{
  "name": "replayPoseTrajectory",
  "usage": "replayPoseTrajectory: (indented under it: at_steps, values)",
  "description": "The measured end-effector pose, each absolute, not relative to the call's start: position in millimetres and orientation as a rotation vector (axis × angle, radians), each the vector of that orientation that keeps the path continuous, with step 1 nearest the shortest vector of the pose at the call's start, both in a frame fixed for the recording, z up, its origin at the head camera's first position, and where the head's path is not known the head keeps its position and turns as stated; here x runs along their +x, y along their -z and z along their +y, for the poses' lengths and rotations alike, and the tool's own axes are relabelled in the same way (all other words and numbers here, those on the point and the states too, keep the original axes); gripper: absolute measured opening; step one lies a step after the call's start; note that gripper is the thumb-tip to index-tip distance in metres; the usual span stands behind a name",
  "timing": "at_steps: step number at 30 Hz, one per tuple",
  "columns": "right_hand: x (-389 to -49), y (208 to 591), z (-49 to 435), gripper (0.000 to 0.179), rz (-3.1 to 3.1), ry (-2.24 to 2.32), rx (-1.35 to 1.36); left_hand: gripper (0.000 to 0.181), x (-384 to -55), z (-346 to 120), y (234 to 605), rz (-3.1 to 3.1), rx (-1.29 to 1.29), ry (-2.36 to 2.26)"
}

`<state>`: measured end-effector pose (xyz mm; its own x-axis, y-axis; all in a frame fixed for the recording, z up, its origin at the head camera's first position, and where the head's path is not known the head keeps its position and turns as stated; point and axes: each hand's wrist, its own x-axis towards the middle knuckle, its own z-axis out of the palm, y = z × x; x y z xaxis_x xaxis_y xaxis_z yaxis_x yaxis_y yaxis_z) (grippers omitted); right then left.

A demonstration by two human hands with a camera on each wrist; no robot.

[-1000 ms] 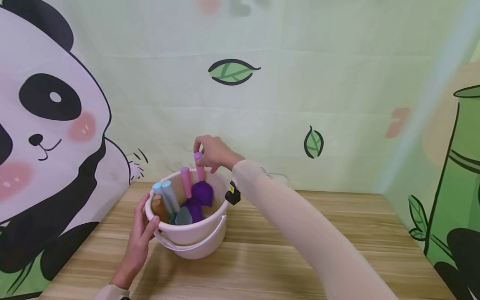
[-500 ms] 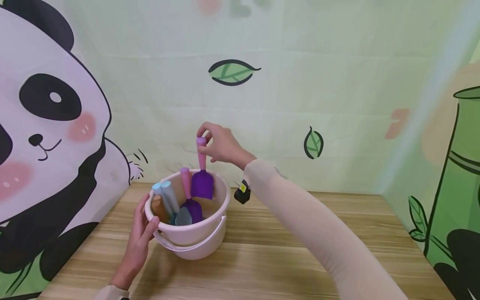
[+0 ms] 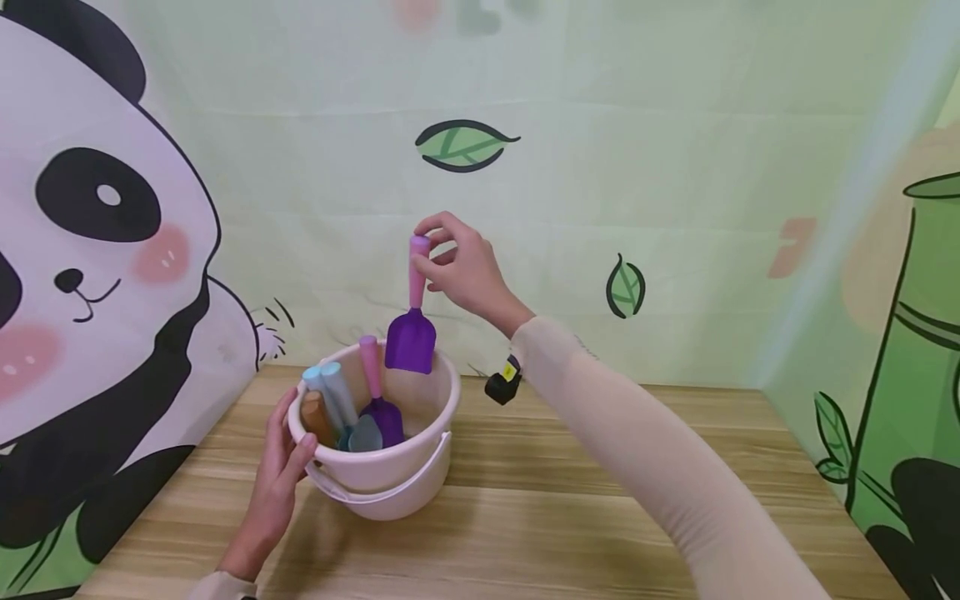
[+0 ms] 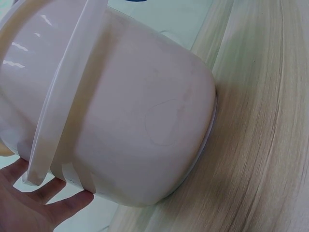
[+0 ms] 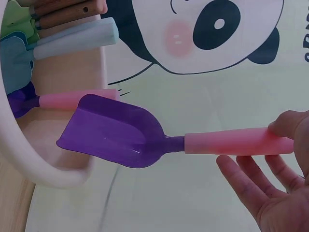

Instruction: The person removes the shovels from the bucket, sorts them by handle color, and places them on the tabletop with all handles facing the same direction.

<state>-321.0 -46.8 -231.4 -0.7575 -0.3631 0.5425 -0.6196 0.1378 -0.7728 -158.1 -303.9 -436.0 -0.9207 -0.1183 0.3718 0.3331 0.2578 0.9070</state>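
My right hand (image 3: 471, 265) pinches the upper end of the pink handle of a purple toy shovel (image 3: 411, 342). The shovel hangs upright, its blade tip just over the back of a pale pink bucket (image 3: 390, 500). In the right wrist view, the thumb lies on one side of the handle and the fingers on the other. At the bucket's left side, my left hand (image 3: 277, 479) holds it near the rim, with fingertips on the outer wall in the left wrist view. A second purple shovel (image 3: 372, 367) with a pink handle leans inside the bucket.
Light blue handles (image 3: 341, 393) and a grey-blue blade (image 3: 366, 433) stand in the bucket, beside brown wooden handles (image 5: 72, 14) and green tool heads (image 5: 15, 19). The bucket's bail hangs down in front. A printed cloth wall (image 3: 675, 167) backs the wooden table (image 3: 600, 500).
My right hand has risen and moved slightly right, lifting the shovel's blade from inside the bucket to about its back rim. The left hand and the bucket have stayed in place.
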Motion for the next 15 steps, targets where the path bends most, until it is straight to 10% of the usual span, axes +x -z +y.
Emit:
replayPoseTrajectory:
  at_steps: [15]
  values:
    - [-325.1, 214.2, -19.2, 0.031, -2.044, -1.719, 0.914, 0.063, -158.5, -302.5, 436.6, -2.149, -0.202, 1.711]
